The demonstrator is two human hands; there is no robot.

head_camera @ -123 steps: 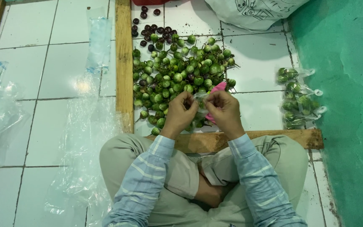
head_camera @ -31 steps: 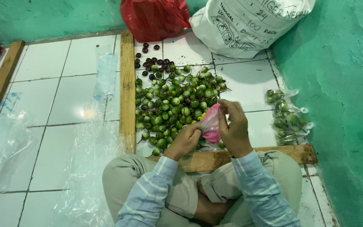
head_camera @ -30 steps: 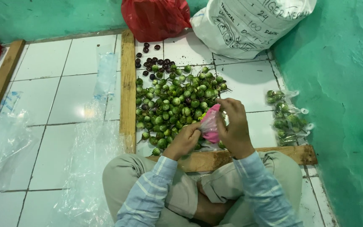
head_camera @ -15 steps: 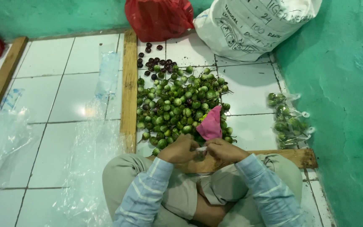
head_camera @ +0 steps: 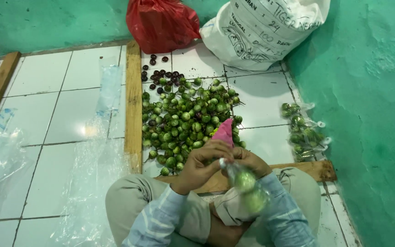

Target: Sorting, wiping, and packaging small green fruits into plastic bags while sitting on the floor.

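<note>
Item: small clear bag (head_camera: pixel 248 190) of round green fruits, light, slippery, soft-skinned; my left hand (head_camera: pixel 202 165) and right hand (head_camera: pixel 248 161) pinch its twisted neck shut, the sensible hold.

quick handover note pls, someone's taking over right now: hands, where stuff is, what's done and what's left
Left hand: pinching the neck of a small clear bag holding a few green fruits.
Right hand: at the same bag neck, beside a pink item; what it grips is hard to tell.
Loose green fruits are piled on the white tile floor ahead, with darker ones at the far edge.
Done: several filled bags lie by the green wall on the right.
Left: most of the pile is unbagged. Empty clear plastic bags lie on the left.
</note>
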